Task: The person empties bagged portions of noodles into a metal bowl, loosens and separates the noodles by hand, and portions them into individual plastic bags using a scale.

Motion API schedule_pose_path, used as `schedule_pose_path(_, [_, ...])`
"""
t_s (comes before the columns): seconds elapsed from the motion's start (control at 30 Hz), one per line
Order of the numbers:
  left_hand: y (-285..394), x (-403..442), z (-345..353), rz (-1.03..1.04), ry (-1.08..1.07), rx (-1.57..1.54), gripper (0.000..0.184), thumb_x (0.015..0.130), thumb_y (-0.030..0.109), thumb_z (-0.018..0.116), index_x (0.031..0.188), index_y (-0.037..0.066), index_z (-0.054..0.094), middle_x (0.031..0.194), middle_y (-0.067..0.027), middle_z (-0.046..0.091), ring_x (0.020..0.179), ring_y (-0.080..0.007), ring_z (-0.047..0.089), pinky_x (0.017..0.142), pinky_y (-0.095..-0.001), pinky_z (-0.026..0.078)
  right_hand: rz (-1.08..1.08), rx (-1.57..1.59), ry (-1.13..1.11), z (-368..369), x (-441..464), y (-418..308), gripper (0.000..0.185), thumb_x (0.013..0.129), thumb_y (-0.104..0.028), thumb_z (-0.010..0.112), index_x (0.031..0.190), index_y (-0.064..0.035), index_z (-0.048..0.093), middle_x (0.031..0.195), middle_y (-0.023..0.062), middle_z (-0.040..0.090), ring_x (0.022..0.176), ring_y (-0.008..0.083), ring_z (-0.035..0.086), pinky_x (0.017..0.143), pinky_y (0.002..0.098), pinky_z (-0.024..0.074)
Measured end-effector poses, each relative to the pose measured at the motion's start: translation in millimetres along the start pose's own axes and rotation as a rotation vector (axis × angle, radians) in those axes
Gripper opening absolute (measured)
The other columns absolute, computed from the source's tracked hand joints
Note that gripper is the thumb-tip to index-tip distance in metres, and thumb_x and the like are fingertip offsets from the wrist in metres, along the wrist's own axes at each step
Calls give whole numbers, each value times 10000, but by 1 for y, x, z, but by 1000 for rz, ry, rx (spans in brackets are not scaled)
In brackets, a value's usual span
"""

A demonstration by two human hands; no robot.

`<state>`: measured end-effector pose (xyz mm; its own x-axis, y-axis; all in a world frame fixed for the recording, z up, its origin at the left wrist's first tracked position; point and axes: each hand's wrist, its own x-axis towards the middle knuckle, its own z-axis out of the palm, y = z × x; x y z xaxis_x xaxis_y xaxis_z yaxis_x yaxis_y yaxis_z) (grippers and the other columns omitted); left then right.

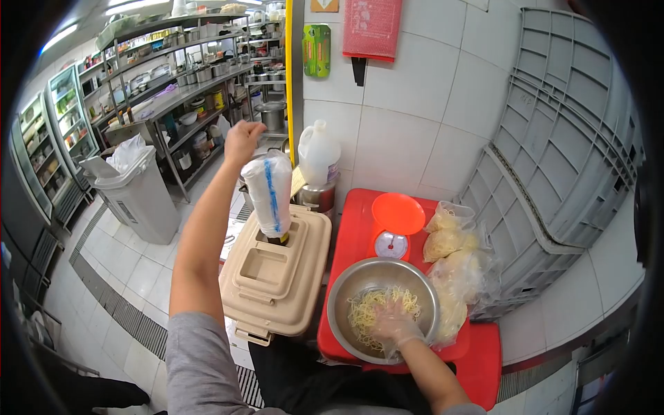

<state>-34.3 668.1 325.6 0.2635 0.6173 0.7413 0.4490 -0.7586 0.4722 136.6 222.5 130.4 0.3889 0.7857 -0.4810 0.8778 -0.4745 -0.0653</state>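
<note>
My left hand (245,142) is raised just above a roll of plastic bags (270,190), white with a blue stripe, which stands upright on the beige lidded bin. Its fingers are curled together; whatever they may hold is too small to make out. Inside a steel mixing bowl (337,304), my right hand (394,324), covered by a clear plastic glove, is down in pale yellow noodles (363,315). The fingertips are partly buried and seem closed round some strands. Bags of noodles (453,266) lie right of the bowl.
Behind the bowl, a kitchen scale (392,243) with an orange pan (398,213) shares the red table (356,207). A beige bin (304,277) stands left of it, a plastic jug (319,153) behind. Grey crates (546,138) lean at right; a trash bin (142,197) is left.
</note>
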Motion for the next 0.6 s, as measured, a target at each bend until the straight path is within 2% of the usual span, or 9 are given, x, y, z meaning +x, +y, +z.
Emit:
schedule_pose_path(0.1, [5, 15, -8, 105, -156, 66, 253, 770, 336, 643, 856, 109, 712, 885, -147, 645, 826, -316, 615, 755, -377, 481, 5, -8, -27, -6, -5, -2, 755, 800, -440, 495, 1437, -157, 205, 1503, 167, 90, 1378, 397, 38, 1044, 642, 133])
schedule_pose_path(0.2, [9, 0, -12, 99, -700, 419, 245, 737, 329, 667, 871, 129, 716, 901, -138, 660, 837, -305, 627, 764, -374, 495, -10, -14, 19, 0, -2, 0, 754, 795, -443, 502, 1436, -170, 213, 1504, 161, 92, 1381, 389, 40, 1024, 673, 128])
schedule_pose_path(0.23, [9, -4, -12, -19, -718, 444, 231, 723, 294, 670, 898, 150, 714, 909, -133, 669, 852, -308, 634, 769, -381, 502, -16, -14, 44, 2, -2, 3, 755, 793, -446, 505, 1436, -174, 215, 1505, 159, 92, 1382, 386, 41, 1019, 681, 127])
schedule_pose_path(0.37, [13, 2, -14, -46, -525, 436, 186, 749, 258, 635, 895, 176, 716, 903, -147, 663, 858, -320, 633, 783, -399, 498, -4, -4, 25, -1, -4, 4, 776, 774, -455, 533, 1434, -190, 222, 1507, 155, 85, 1382, 383, 40, 1028, 669, 129])
schedule_pose_path(0.4, [19, 10, -19, -51, -514, 431, 182, 801, 267, 584, 879, 149, 698, 907, -167, 652, 865, -353, 618, 774, -430, 493, -7, -3, 29, 2, -2, 4, 781, 771, -456, 537, 1434, -191, 221, 1508, 152, 80, 1383, 381, 36, 1029, 668, 125])
schedule_pose_path(0.43, [20, 19, -22, 42, -389, 389, 197, 833, 264, 541, 886, 120, 665, 903, -184, 644, 867, -373, 608, 766, -454, 486, -10, -1, 34, 3, -2, 4, 787, 768, -457, 542, 1435, -193, 219, 1509, 150, 75, 1384, 380, 33, 1030, 668, 122])
schedule_pose_path(0.47, [20, 27, -25, 135, -265, 348, 217, 865, 261, 498, 894, 92, 631, 899, -201, 637, 869, -393, 599, 758, -478, 479, -19, -4, 63, 4, -2, 4, 762, 769, -430, 553, 1422, -184, 246, 1498, 159, 111, 1373, 389, 73, 1031, 648, 158])
schedule_pose_path(0.53, [49, 44, -43, 100, -180, 431, 237, 906, 263, 431, 953, 56, 536, 903, -231, 623, 876, -416, 584, 750, -509, 462, -31, -8, 119, 6, -4, 4, 714, 772, -375, 576, 1397, -168, 301, 1475, 177, 182, 1352, 409, 154, 1033, 607, 229])
schedule_pose_path(0.6, [72, 55, -51, 201, -8, 368, 252, 926, 277, 399, 989, 48, 481, 908, -254, 610, 872, -422, 583, 742, -516, 454, -157, 36, 218, 13, 2, 16, 584, 779, -317, 582, 1310, -152, 405, 1354, 165, 351, 1289, 363, 289, 990, 523, 335])
